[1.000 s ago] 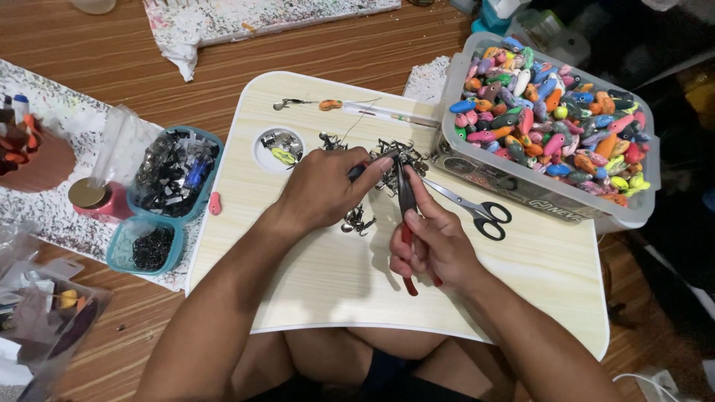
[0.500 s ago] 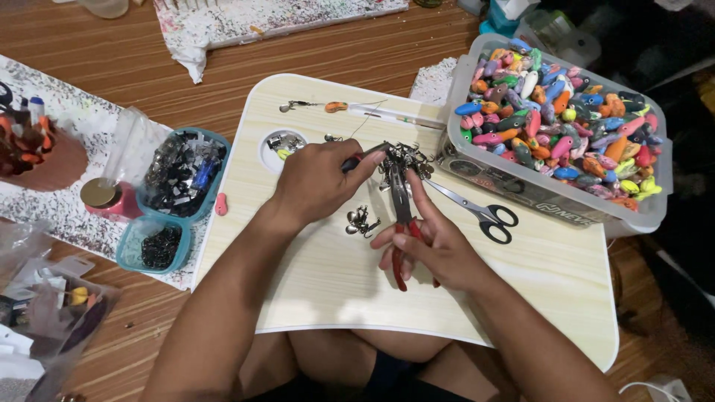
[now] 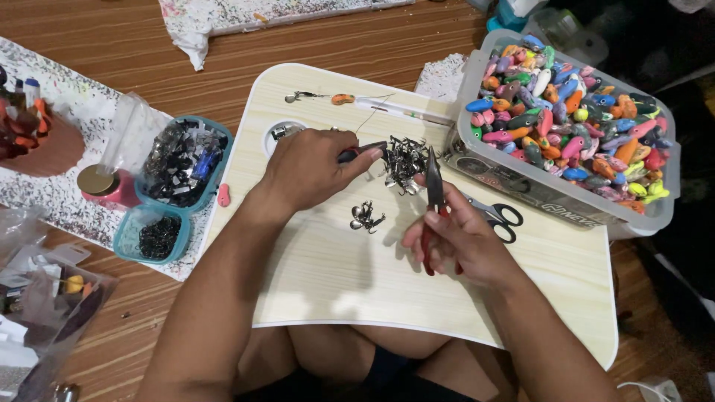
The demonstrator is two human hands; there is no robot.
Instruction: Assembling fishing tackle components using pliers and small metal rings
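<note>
My left hand [image 3: 309, 170] rests on the pale wooden lap tray [image 3: 320, 275], fingers closed on a small dark and red piece at the edge of a pile of small metal hooks and blades [image 3: 404, 162]. My right hand [image 3: 454, 242] grips red-handled pliers [image 3: 433, 195], their dark jaws pointing up toward that pile. A small loose cluster of metal parts [image 3: 366, 217] lies on the tray between my two hands.
A clear bin of colourful fishing lure bodies [image 3: 570, 123] stands at the right, black scissors [image 3: 495, 216] beside it. Finished lures [image 3: 342, 98] lie at the tray's far edge. Teal containers of metal parts [image 3: 182, 167] and a small jar [image 3: 100, 184] sit left.
My right hand has drawn the pliers down and away from the metal pile. My left hand has stayed at the pile's left edge.
</note>
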